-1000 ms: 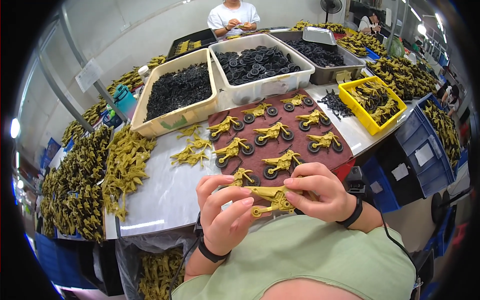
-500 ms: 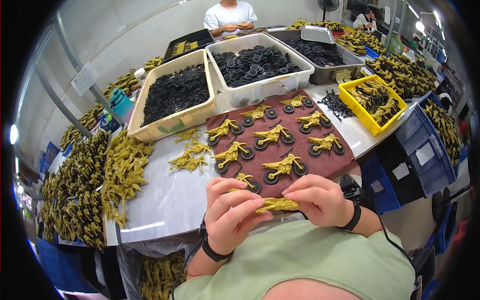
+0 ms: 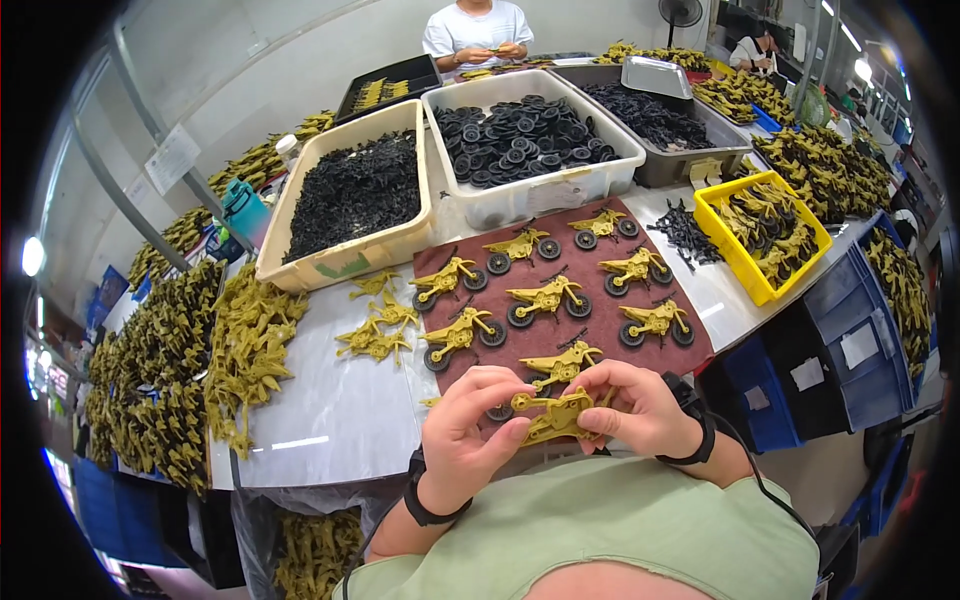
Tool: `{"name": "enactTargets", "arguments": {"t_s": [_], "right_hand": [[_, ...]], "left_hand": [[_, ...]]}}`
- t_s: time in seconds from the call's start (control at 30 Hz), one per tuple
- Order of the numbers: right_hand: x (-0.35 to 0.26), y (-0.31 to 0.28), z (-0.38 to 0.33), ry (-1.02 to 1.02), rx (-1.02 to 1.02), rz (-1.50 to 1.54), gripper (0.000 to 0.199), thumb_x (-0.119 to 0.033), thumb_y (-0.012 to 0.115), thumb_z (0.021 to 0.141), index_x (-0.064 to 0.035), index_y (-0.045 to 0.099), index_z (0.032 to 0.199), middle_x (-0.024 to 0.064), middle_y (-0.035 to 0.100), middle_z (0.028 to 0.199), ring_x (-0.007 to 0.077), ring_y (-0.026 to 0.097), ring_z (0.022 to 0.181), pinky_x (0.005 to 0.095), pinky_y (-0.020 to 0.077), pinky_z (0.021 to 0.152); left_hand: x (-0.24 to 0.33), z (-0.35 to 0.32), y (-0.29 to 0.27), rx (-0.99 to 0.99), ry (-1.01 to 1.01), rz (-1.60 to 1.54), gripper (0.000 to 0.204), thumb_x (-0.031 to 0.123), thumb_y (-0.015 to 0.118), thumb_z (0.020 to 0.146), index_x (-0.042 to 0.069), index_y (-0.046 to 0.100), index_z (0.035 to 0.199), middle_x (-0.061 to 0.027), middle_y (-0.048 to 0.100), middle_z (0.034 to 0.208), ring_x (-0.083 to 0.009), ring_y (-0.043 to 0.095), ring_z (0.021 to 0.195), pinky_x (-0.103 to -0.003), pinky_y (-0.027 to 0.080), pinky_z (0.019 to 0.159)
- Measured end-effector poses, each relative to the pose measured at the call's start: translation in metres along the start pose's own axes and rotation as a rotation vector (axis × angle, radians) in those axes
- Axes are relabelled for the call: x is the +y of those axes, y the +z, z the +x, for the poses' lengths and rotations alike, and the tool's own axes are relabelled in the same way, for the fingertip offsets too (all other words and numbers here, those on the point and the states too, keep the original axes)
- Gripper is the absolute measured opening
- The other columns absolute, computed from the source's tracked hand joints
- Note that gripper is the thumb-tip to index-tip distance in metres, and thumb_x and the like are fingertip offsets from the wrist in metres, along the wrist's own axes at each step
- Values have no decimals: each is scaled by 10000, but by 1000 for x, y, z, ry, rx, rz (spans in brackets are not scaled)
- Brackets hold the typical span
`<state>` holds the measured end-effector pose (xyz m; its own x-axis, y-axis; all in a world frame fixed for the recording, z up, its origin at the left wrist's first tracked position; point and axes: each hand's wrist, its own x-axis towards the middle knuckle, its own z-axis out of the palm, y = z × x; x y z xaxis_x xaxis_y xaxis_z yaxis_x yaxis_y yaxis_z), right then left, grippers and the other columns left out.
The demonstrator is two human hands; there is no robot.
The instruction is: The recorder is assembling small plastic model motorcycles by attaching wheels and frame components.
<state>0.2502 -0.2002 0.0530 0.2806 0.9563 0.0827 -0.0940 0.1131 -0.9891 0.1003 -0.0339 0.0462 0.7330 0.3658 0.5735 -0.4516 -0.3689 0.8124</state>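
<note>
Close to my body, both hands hold a yellow toy motorcycle body (image 3: 560, 416) over the near edge of the dark red mat (image 3: 600, 318). My right hand (image 3: 640, 408) grips its right part, with the thumb on the near face and fingers behind. Thumb and fingertips of my left hand (image 3: 468, 432) close on its left end. No wheels show on the held piece. Several toy motorcycles (image 3: 541, 300), yellow with black wheels, stand in rows on the mat. One behind my hands (image 3: 562, 362) is partly covered by them.
Beyond the mat stand a cream bin of small black parts (image 3: 430, 215), a white bin of black wheels (image 3: 560, 190) and a grey bin (image 3: 690, 170). A yellow basket (image 3: 770, 285) is at right. Yellow bodies (image 3: 245, 350) pile up at left. Across the table sits a person (image 3: 478, 35).
The yellow body has been turned so its broader side shows. My left fingers have shifted along its left end, and the view has moved slightly.
</note>
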Motion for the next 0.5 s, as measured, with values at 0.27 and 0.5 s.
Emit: {"name": "enactTargets", "arguments": {"t_s": [0.27, 0.5], "right_hand": [[-1, -20, 25, 44, -9, 83, 282, -83, 615, 924, 17, 530, 1174, 77, 648, 870, 112, 639, 659, 219, 499, 553], [10, -43, 62, -808, 233, -824, 266, 14, 713, 721, -96, 719, 964, 61, 647, 1027, 242, 599, 959, 339, 512, 778]], "left_hand": [[-6, 26, 0, 12, -201, 66, 198, 76, 567, 908, -57, 636, 1037, -148, 617, 1019, -246, 587, 960, -316, 461, 838], [-29, 35, -1, 127, -150, 213, 245, 183, 601, 933, -33, 613, 1047, -132, 591, 1067, -190, 574, 950, -284, 454, 807]]}}
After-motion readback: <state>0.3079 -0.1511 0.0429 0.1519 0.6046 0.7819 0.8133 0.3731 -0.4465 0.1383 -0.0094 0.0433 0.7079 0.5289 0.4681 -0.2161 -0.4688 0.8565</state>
